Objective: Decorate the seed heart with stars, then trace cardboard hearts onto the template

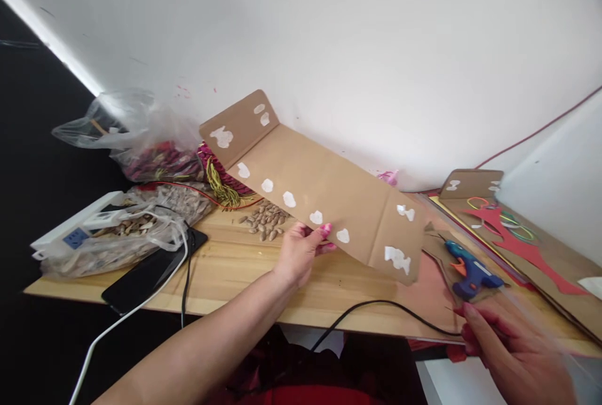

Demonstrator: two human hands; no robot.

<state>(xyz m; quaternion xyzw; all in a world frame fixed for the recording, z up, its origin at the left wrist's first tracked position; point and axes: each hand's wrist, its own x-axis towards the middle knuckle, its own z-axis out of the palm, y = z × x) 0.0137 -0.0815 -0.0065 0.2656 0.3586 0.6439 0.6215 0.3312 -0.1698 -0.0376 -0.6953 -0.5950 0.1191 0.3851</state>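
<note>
My left hand (303, 251) is closed on the lower edge of a folded piece of cardboard (324, 173), raised at a tilt above the table. White torn patches run along that edge and across both folded end flaps. At the lower right, my right hand (508, 342) has thumb and fingers pinched together; a thin dark tip shows at them, too small to name. Just beyond it lies a blue glue gun (475, 276) with an orange trigger. Behind the cardboard's left part, a pile of brown shell-like pieces (266, 220) rests on the wooden table (235, 273).
At the left are a white power strip (75, 229), a black phone (145, 279) and plastic bags (155, 142). A black cable (376, 302) crosses the front edge. On the right, a red cutout (527, 245) and coloured cords (517, 226) lie on more cardboard (569, 267).
</note>
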